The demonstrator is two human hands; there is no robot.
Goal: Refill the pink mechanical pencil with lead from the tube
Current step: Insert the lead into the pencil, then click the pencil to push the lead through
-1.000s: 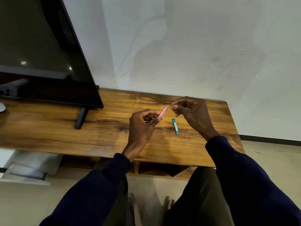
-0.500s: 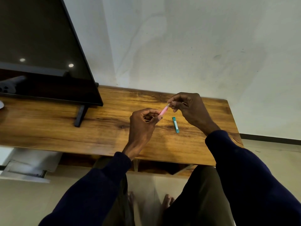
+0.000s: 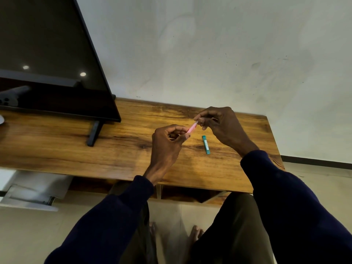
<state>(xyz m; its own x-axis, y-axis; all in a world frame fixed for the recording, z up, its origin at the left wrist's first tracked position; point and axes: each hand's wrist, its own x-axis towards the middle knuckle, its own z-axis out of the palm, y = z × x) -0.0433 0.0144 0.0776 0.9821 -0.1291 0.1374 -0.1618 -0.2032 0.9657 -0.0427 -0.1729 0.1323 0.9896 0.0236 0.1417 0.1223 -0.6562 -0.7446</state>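
Pinching the pink pencil (image 3: 192,128) mid-frame with our left hand (image 3: 167,143), we close our right hand (image 3: 219,122) fingertips on its upper end. We judge we're feeding lead or recapping; the teal tube (image 3: 206,144) lies below-right on the table (image 3: 95,149).

Between the fingers (image 3: 183,135) of both hands the pencil (image 3: 192,128) is pale pink, the lead tube (image 3: 206,144) just right of them teal with a light label strip, the table (image 3: 118,147) beneath warm orange-brown with dark grain streaks, the sleeves (image 3: 285,197) dark navy.
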